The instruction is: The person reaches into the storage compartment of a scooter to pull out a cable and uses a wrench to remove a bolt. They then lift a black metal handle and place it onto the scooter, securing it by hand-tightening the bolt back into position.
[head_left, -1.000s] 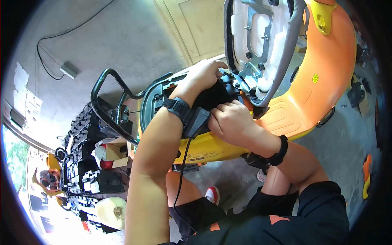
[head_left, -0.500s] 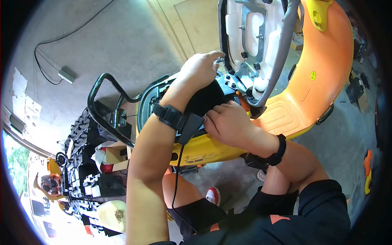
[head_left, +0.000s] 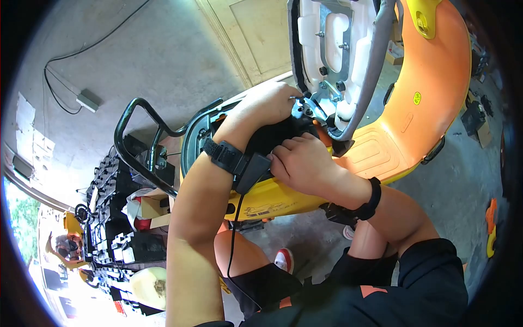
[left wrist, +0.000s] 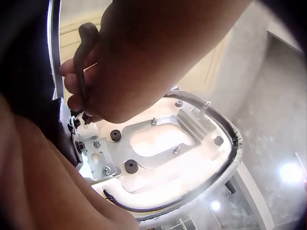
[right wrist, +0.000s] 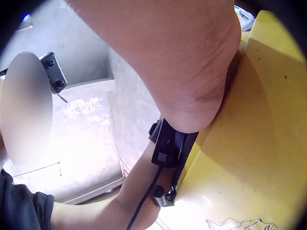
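In the head view my left hand (head_left: pixel 267 103) reaches over the open seat compartment of a yellow and orange scooter (head_left: pixel 278 203). It grips a dark bent wrench (left wrist: pixel 82 67), whose lower end sits close to bolts beside the metal hinge bracket (left wrist: pixel 98 163). The raised seat's underside (head_left: pixel 348 65) shows white plastic, a metal plate and black rubber stops. My right hand (head_left: pixel 308 163) rests at the near rim of the compartment, fingers bent over the edge. Its fingertips are hidden, and I cannot tell if they hold anything.
A black rear rack (head_left: pixel 124 128) curves out at the scooter's left end. From my left wrist unit (head_left: pixel 252 171) a black cable hangs down. Black battery-like blocks (head_left: pixel 103 191) and an opened carton (head_left: pixel 158 210) stand on the left. Orange floorboard (head_left: pixel 376 155) lies to the right.
My left hand lifts with the wrench toward the raised seat, then comes down again by the hinge. The right hand stays at the rim. The head view shifts slightly.
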`<state>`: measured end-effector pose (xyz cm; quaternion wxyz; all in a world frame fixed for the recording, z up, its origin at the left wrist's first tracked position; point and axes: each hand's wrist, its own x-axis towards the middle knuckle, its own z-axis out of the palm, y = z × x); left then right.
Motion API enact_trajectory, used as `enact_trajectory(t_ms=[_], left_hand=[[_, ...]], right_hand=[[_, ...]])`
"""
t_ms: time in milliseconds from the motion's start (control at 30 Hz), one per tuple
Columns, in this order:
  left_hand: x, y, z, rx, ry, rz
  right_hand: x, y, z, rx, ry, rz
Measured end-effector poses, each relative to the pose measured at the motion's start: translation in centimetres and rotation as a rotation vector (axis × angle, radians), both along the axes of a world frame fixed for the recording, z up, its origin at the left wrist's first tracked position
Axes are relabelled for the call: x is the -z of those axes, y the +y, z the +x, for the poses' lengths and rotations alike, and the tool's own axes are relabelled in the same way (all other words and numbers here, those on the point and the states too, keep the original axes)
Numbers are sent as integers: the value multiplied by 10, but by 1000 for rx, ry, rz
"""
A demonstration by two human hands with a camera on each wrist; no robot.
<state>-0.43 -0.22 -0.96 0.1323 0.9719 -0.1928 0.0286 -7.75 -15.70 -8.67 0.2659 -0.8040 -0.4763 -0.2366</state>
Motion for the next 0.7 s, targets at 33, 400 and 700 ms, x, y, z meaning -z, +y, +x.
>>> enact_trajectory(t_ms=[33,400,700], left_hand=[[0,0,0,0,0,1],[-1,0,-1,-11,36,15],[0,1,-1,-34,-5,87]], right_hand=[[-1,0,0,2,5,-11],[0,2,0,4,19,1],[1,2,0,-1,27,27]])
